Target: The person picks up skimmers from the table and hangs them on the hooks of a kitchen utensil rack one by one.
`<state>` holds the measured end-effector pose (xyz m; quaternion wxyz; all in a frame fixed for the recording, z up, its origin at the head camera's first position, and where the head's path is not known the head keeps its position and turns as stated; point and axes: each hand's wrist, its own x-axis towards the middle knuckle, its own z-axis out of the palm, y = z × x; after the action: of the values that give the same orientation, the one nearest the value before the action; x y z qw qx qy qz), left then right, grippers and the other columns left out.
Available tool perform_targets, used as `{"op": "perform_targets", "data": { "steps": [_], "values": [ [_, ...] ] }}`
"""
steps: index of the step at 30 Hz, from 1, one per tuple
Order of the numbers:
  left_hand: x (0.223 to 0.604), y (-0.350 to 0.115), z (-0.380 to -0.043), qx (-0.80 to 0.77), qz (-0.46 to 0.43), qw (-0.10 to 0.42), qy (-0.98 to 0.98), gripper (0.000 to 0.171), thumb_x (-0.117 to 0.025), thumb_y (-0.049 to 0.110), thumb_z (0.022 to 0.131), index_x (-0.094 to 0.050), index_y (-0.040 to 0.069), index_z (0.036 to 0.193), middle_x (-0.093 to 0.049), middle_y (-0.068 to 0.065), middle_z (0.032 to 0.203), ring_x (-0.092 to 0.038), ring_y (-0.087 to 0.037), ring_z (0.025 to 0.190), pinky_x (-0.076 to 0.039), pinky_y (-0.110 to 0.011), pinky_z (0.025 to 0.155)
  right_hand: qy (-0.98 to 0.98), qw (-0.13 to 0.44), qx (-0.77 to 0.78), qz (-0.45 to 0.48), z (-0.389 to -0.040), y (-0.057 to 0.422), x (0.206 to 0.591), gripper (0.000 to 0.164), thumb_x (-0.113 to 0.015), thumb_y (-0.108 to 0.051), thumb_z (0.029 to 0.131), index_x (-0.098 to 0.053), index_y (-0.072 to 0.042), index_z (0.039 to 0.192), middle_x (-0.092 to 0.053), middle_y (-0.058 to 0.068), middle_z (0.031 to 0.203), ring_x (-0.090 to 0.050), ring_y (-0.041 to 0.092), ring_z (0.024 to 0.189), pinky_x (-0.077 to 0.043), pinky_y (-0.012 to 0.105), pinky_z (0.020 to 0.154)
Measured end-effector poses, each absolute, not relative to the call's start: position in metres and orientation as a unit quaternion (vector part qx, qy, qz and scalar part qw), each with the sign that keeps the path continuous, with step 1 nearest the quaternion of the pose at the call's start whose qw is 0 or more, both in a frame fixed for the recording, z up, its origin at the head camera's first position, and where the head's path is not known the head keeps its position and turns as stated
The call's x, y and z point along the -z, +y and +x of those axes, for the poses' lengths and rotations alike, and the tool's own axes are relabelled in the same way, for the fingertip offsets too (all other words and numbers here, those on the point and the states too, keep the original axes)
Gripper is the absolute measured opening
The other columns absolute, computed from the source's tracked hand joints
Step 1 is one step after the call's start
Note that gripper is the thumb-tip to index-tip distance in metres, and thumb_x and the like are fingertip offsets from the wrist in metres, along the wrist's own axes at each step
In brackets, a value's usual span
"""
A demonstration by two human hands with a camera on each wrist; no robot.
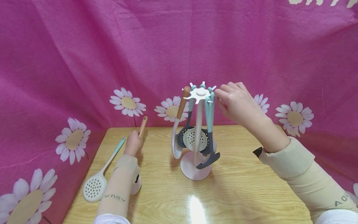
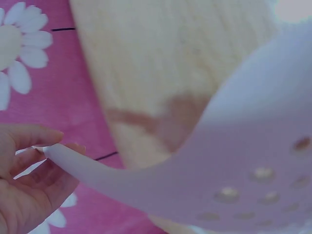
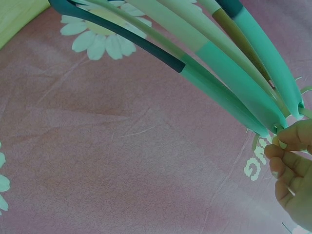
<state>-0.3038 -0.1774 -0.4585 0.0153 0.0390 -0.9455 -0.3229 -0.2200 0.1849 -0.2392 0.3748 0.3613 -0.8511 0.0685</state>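
My left hand (image 1: 133, 143) grips a white slotted ladle with a wooden handle (image 1: 143, 126). The handle points up and away, and the ladle's pierced bowl (image 2: 253, 180) fills much of the left wrist view; the forearm hides part of it in the head view. A white utensil rack (image 1: 195, 172) stands mid-table with several utensils hung round its top. At that top, my right hand (image 1: 236, 101) pinches a hook tip between thumb and finger, beside a turquoise handle (image 3: 243, 92). Another wooden-handled slotted ladle (image 1: 176, 146) hangs on the rack's left side.
A white slotted turner (image 1: 95, 187) with a turquoise handle end lies on the left of the wooden table (image 1: 246, 193). A pink cloth with daisies (image 1: 156, 56) rises behind and beside the table. Dark-headed utensils (image 1: 208, 161) hang low around the rack's post.
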Motion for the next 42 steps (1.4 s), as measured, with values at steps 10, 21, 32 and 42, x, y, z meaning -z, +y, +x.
{"op": "perform_targets", "data": {
  "steps": [10,21,32,42],
  "values": [
    [0.421,-0.159,-0.313,0.347,-0.021,0.089,-0.933,0.039,-0.053,-0.009,0.077,-0.056,-0.007,0.116,-0.062,-0.025,0.097,-0.056,-0.029,0.081,-0.047,-0.043,0.074,-0.853,0.372,-0.067,0.359,-0.22,0.185,0.239,0.009,-0.059,0.005,0.076,-0.057,-0.001,0.082,-0.053,0.009,0.071,-0.047,0.027,0.066,-0.039,0.041,0.069],
    [0.382,-0.139,-0.311,0.353,-0.059,0.137,-0.924,0.052,-0.057,-0.006,0.077,-0.049,-0.001,0.128,-0.059,-0.024,0.111,-0.058,-0.034,0.095,-0.047,-0.047,0.08,-0.848,0.378,-0.071,0.365,-0.221,0.185,0.239,0.009,-0.059,0.006,0.075,-0.057,-0.001,0.081,-0.053,0.009,0.071,-0.047,0.027,0.065,-0.039,0.042,0.068],
    [0.352,-0.122,-0.291,0.374,-0.145,0.233,-0.886,0.053,-0.055,-0.01,0.076,-0.048,-0.004,0.128,-0.058,-0.024,0.11,-0.057,-0.033,0.092,-0.049,-0.041,0.077,-0.846,0.38,-0.072,0.366,-0.221,0.184,0.24,0.008,-0.057,0.006,0.075,-0.056,-0.001,0.08,-0.053,0.009,0.069,-0.046,0.027,0.065,-0.038,0.041,0.067],
    [0.329,-0.11,-0.264,0.368,-0.221,0.325,-0.843,0.052,-0.057,-0.012,0.073,-0.052,-0.006,0.124,-0.061,-0.022,0.097,-0.057,-0.031,0.083,-0.047,-0.04,0.075,-0.846,0.379,-0.074,0.367,-0.22,0.184,0.24,0.008,-0.059,0.006,0.075,-0.057,-0.001,0.079,-0.052,0.009,0.069,-0.047,0.027,0.065,-0.038,0.041,0.067]
  ]
}}
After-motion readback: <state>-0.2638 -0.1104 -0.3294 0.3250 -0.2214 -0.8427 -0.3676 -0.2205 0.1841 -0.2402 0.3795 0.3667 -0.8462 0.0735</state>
